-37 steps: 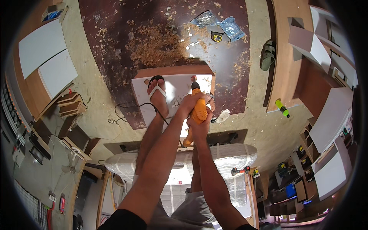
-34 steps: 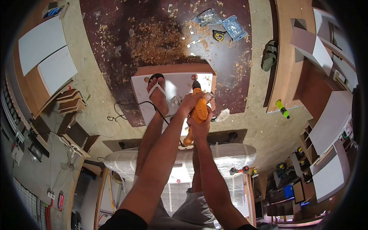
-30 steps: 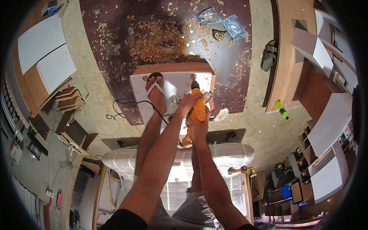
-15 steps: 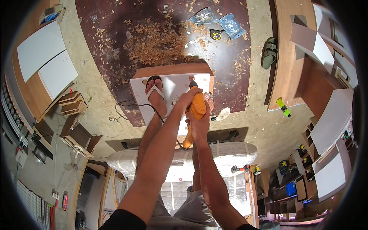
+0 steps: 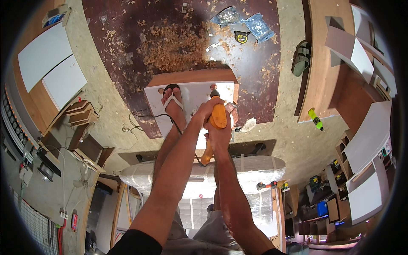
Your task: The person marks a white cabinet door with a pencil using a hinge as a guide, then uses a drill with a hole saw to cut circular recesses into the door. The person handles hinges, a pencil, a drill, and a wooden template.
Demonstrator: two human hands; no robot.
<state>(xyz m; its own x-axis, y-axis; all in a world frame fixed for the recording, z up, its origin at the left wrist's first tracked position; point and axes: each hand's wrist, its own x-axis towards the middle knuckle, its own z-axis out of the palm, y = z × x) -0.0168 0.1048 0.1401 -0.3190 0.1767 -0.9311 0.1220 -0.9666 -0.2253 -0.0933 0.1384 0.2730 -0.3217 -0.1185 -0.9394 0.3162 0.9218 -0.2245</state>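
Note:
Both my hands grip an orange corded power drill (image 5: 218, 117), its nose pointing down at the far right of a white board (image 5: 193, 95). My left hand (image 5: 207, 109) is closed round the front of the drill's body. Farther back, my right hand (image 5: 220, 137) wraps the handle. A round hole with a reddish-brown spot (image 5: 213, 86) lies right at the drill's tip, and another hole (image 5: 160, 90) shows near the board's far left. My sandalled left foot (image 5: 173, 102) presses on the board; the other foot (image 5: 232, 111) is partly hidden behind the drill.
Wood shavings (image 5: 174, 46) cover the dark red sheet ahead, with a tape measure (image 5: 241, 37) and plastic bags (image 5: 259, 28) on it. The black cord (image 5: 151, 115) loops left. A plastic-wrapped bundle (image 5: 140, 176) lies behind my legs. A green bottle (image 5: 315, 119) and a sandal (image 5: 301, 58) are at right.
The drill stays at the same hole, in both hands, with its body tipped very slightly to the left. The rest of the view has shifted only a little.

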